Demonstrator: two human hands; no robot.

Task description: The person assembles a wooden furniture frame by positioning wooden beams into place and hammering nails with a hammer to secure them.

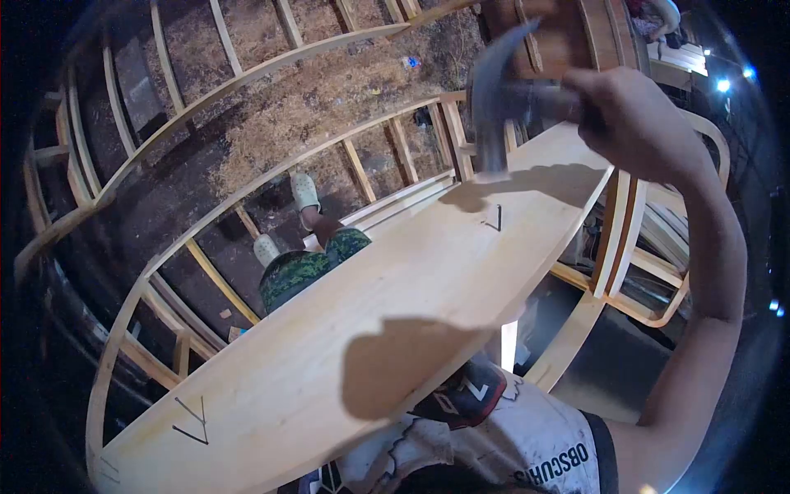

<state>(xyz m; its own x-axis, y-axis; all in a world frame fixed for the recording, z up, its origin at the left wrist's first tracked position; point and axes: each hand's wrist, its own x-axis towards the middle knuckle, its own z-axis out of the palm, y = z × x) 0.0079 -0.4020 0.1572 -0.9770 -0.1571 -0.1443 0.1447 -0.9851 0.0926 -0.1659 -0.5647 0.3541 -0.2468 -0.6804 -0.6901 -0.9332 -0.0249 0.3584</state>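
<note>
My right hand [629,123] is closed round the handle of a claw hammer [491,107], raised over a pale wooden board [321,305]. The hammer head is blurred. Below and beside it, a nail [499,218] stands upright, partly out of the board. More nails [202,418] stick out near the board's lower left end. Shadows of the hand and hammer fall on the wood. My left hand does not show.
Curved wooden frames with slats [239,193] lie left of and behind the board. Another frame [625,239] stands at the right. Two feet in light clogs [304,191] rest on the sawdust-strewn ground. Part of another person [658,18] shows at the top right.
</note>
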